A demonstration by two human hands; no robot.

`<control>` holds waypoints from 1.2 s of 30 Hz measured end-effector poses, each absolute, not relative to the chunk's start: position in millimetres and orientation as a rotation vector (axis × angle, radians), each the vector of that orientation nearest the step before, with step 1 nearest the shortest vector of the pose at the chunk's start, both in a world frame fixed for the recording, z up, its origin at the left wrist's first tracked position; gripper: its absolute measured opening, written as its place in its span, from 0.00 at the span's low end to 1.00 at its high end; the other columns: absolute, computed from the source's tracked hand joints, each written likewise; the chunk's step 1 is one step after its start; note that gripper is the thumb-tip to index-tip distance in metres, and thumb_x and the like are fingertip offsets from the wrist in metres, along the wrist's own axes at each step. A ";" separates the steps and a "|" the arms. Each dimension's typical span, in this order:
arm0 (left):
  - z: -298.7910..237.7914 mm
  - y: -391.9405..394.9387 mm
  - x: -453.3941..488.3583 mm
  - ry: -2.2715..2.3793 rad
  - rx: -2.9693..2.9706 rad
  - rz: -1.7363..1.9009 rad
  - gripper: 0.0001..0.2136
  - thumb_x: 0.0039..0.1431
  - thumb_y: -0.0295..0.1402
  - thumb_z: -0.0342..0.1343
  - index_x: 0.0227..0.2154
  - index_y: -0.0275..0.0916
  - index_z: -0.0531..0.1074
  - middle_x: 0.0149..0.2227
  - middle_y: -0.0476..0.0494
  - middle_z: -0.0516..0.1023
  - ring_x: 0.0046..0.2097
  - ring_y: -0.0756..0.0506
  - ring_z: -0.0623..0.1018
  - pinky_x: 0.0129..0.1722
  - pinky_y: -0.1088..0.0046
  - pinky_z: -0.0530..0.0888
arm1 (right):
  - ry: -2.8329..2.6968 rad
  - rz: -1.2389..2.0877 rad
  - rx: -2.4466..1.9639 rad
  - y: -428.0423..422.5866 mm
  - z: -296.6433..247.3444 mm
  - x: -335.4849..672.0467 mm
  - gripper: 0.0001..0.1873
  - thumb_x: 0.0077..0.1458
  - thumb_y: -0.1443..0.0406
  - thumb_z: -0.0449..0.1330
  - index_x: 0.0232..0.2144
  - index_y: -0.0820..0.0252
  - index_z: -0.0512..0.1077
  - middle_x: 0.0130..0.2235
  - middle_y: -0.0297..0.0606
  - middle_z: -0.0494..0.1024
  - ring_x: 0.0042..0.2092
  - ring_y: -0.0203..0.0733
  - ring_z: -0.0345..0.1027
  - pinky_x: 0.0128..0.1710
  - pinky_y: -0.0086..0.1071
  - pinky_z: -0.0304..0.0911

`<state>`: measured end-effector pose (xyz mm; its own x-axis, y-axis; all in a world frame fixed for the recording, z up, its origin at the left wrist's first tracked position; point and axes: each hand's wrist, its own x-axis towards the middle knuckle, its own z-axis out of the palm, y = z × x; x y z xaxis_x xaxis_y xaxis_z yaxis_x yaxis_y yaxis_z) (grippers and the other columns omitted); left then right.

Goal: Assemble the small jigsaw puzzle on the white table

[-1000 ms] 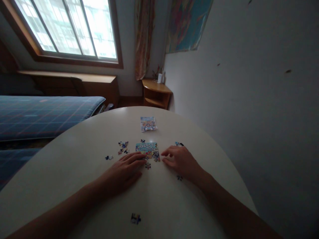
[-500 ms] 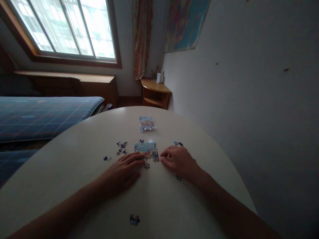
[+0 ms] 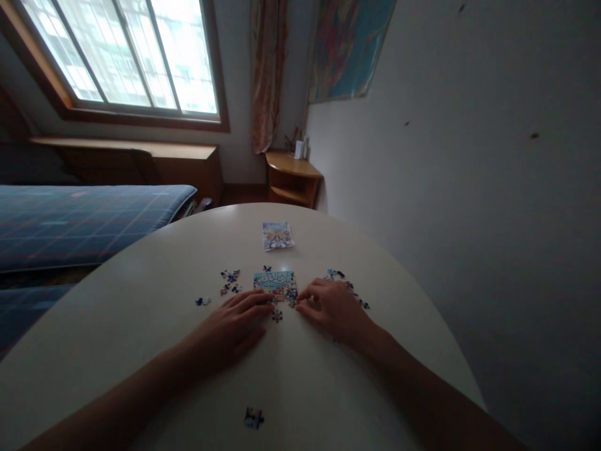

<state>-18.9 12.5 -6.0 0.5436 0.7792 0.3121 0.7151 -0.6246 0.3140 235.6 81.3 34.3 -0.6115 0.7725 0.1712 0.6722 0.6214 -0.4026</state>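
A partly assembled jigsaw puzzle (image 3: 276, 280) with a light blue lettered top and a colourful lower part lies flat on the table. My left hand (image 3: 241, 316) rests palm down with fingers stretched out, their tips over the puzzle's lower left part. At the lower right edge, the curled thumb and forefinger of my right hand (image 3: 331, 307) close in on the puzzle and touch it. Just below the puzzle, between both hands, is a loose puzzle piece (image 3: 277, 316). More puzzle pieces (image 3: 359, 300) lie beyond my right hand, which partly covers them.
On the round white table (image 3: 197, 388), several pieces (image 3: 230, 275) sit left of the puzzle, and a single piece (image 3: 253, 418) lies near me. A printed packet (image 3: 277, 236) stands farther back. Beyond are a plaid mattress (image 3: 94, 219), a corner shelf (image 3: 295, 165) and the wall (image 3: 469, 207).
My right hand has shifted slightly left, bringing thumb and forefinger against the puzzle's right edge. More pieces show behind it. My left hand has stayed in place.
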 end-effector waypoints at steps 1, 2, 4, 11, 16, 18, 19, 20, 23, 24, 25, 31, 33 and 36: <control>-6.8 12.8 -19.2 1.281 2.627 0.641 0.19 0.64 0.30 0.52 0.58 0.45 0.66 0.63 0.43 0.67 0.64 0.40 0.65 0.62 0.53 0.67 | -2.517 0.434 -1.156 80.9 34.1 235.2 0.05 0.55 0.62 0.64 0.34 0.54 0.80 0.36 0.35 0.80 0.37 0.39 0.71 0.41 0.34 0.59; -7.5 13.0 -19.5 1.280 2.627 0.640 0.19 0.64 0.30 0.52 0.58 0.45 0.65 0.63 0.43 0.67 0.64 0.40 0.65 0.62 0.53 0.67 | -2.515 0.441 -1.152 80.5 33.8 234.8 0.05 0.55 0.62 0.64 0.34 0.54 0.80 0.37 0.35 0.80 0.37 0.40 0.71 0.42 0.34 0.59; -8.7 13.2 -20.0 1.275 2.631 0.647 0.20 0.64 0.30 0.52 0.58 0.45 0.65 0.63 0.43 0.67 0.64 0.40 0.65 0.62 0.53 0.67 | -2.509 0.466 -1.153 80.3 33.2 234.1 0.05 0.54 0.63 0.64 0.34 0.55 0.80 0.37 0.36 0.79 0.38 0.40 0.71 0.41 0.34 0.59; -7.8 12.9 -18.9 1.287 2.620 0.637 0.19 0.63 0.30 0.52 0.57 0.44 0.66 0.63 0.43 0.67 0.64 0.40 0.64 0.62 0.53 0.67 | -2.465 0.556 -1.180 81.1 31.7 232.2 0.05 0.55 0.64 0.64 0.34 0.56 0.79 0.37 0.37 0.78 0.38 0.39 0.70 0.40 0.32 0.60; -8.1 13.5 -18.4 1.310 2.611 0.593 0.18 0.64 0.30 0.52 0.57 0.45 0.66 0.64 0.45 0.66 0.64 0.40 0.64 0.63 0.53 0.66 | -2.466 0.557 -1.205 81.0 31.4 231.7 0.04 0.55 0.65 0.64 0.34 0.57 0.79 0.38 0.37 0.78 0.40 0.39 0.70 0.42 0.33 0.61; -8.5 13.5 -18.7 1.312 2.618 0.585 0.18 0.64 0.30 0.52 0.57 0.45 0.66 0.64 0.45 0.66 0.65 0.40 0.63 0.62 0.52 0.66 | -2.484 0.513 -1.192 81.5 29.9 231.6 0.04 0.55 0.65 0.64 0.34 0.56 0.79 0.38 0.37 0.78 0.40 0.40 0.70 0.43 0.34 0.61; -8.6 13.5 -18.8 1.310 2.622 0.586 0.19 0.64 0.30 0.52 0.57 0.44 0.65 0.64 0.44 0.66 0.65 0.40 0.63 0.62 0.52 0.66 | -2.504 0.475 -1.177 81.8 28.8 231.6 0.04 0.55 0.64 0.64 0.34 0.56 0.79 0.38 0.36 0.78 0.41 0.40 0.71 0.44 0.35 0.61; -8.6 13.3 -19.0 1.306 2.625 0.588 0.19 0.64 0.30 0.52 0.57 0.44 0.65 0.64 0.44 0.66 0.65 0.40 0.63 0.62 0.52 0.66 | -2.530 0.428 -1.158 82.2 27.8 231.4 0.04 0.56 0.64 0.63 0.34 0.56 0.79 0.39 0.36 0.78 0.42 0.41 0.71 0.45 0.36 0.60; -7.9 13.0 -19.0 1.300 2.624 0.602 0.19 0.64 0.30 0.52 0.57 0.45 0.65 0.64 0.44 0.66 0.65 0.40 0.63 0.63 0.52 0.66 | -2.629 0.256 -1.088 83.1 25.2 230.2 0.05 0.57 0.64 0.62 0.34 0.58 0.77 0.40 0.38 0.79 0.44 0.43 0.70 0.48 0.38 0.60; -7.6 12.9 -18.9 1.298 2.624 0.607 0.19 0.64 0.30 0.52 0.57 0.44 0.66 0.64 0.44 0.66 0.65 0.40 0.63 0.63 0.52 0.66 | -2.661 0.196 -1.068 83.2 24.8 229.5 0.05 0.58 0.65 0.61 0.35 0.59 0.77 0.40 0.39 0.79 0.45 0.43 0.70 0.48 0.38 0.60; -7.3 12.9 -18.7 1.295 2.624 0.612 0.18 0.64 0.30 0.52 0.57 0.44 0.66 0.64 0.44 0.66 0.65 0.40 0.64 0.63 0.52 0.66 | -2.693 0.140 -1.047 83.4 24.7 228.8 0.06 0.59 0.65 0.60 0.35 0.60 0.76 0.40 0.40 0.79 0.45 0.44 0.70 0.48 0.37 0.60; -8.5 13.7 -18.8 1.284 2.628 0.629 0.18 0.64 0.30 0.52 0.57 0.44 0.66 0.63 0.43 0.67 0.64 0.40 0.64 0.63 0.53 0.66 | -2.807 -0.056 -0.978 84.6 26.7 225.7 0.08 0.60 0.65 0.58 0.33 0.62 0.76 0.38 0.41 0.80 0.42 0.43 0.72 0.44 0.36 0.61; -9.0 13.7 -18.9 1.288 2.626 0.631 0.19 0.64 0.30 0.52 0.57 0.44 0.66 0.63 0.44 0.67 0.64 0.40 0.64 0.63 0.53 0.66 | -2.801 -0.077 -0.979 85.1 27.0 225.3 0.08 0.61 0.65 0.57 0.33 0.62 0.76 0.37 0.40 0.80 0.41 0.42 0.72 0.43 0.35 0.61; -7.9 13.2 -18.9 1.292 2.621 0.632 0.19 0.63 0.29 0.52 0.57 0.44 0.66 0.63 0.44 0.67 0.64 0.40 0.64 0.63 0.54 0.66 | -2.790 -0.102 -0.997 85.4 27.1 224.3 0.10 0.61 0.66 0.56 0.33 0.62 0.76 0.36 0.40 0.80 0.39 0.42 0.72 0.43 0.35 0.61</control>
<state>-18.9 13.2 -7.9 0.5400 0.7853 0.3030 0.7212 -0.6172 0.3145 224.3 85.4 27.1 -0.7600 0.6220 0.1887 0.6341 0.7732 0.0052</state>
